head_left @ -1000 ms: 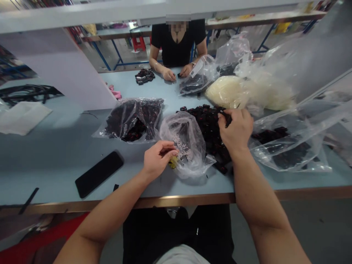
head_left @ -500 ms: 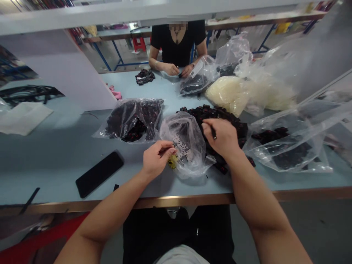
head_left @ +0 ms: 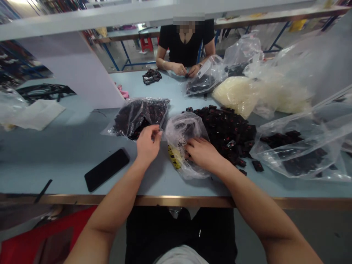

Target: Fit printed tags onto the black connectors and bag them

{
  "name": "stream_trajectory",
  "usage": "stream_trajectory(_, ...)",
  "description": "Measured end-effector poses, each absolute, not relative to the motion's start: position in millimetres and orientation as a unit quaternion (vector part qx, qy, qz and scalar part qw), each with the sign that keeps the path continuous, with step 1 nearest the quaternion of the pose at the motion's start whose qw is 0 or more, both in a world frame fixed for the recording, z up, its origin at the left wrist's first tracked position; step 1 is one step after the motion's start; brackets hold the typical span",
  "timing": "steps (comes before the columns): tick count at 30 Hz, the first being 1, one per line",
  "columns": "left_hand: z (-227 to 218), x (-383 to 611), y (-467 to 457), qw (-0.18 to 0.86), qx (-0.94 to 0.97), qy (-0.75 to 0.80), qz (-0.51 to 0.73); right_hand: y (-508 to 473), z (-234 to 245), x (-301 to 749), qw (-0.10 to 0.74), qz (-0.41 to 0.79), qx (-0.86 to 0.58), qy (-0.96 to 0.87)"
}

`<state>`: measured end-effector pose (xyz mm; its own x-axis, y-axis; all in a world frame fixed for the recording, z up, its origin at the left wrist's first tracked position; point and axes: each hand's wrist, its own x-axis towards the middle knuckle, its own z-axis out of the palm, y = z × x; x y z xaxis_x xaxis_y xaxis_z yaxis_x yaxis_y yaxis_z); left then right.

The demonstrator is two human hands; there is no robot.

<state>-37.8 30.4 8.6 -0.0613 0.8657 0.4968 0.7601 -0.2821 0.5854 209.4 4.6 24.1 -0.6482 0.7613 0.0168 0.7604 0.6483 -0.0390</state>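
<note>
My left hand is at the near right edge of a clear bag filled with dark pieces. Its thumb and fingers are closed together, and whatever they hold is too small to make out. My right hand dips its fingers into an open clear plastic bag with small silvery-white pieces inside. Those fingers are bent inward, and anything between their tips is hidden. Yellow material with black marks shows at this bag's left side. Close behind my right hand spreads a heap of small black pieces with red marks.
A black phone lies left of my left forearm. Farther right is a clear bag with black pieces. Toward the back are a bag of cream-coloured material and a co-worker's hands beside a small black pile.
My left hand has moved left and away from me, from the open bag to the filled bag. My right hand has come from the black heap into the open bag.
</note>
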Motion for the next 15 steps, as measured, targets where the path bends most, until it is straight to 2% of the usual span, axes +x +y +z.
stream_trajectory(4, 2, -69, 58, -0.001, 0.666, 0.673, 0.321, 6, 22, 209, 0.008, 0.035, -0.418, -0.908)
stream_trajectory(9, -11, -73, 63, -0.012, 0.648, 0.734, 0.203, 5, 18, 207, 0.005, 0.047, -0.402, -0.915)
stream_trajectory(15, -5, -70, 61, 0.005, 0.641, 0.763, 0.079, 4, 16, 205, -0.021, 0.069, -0.4, -0.914)
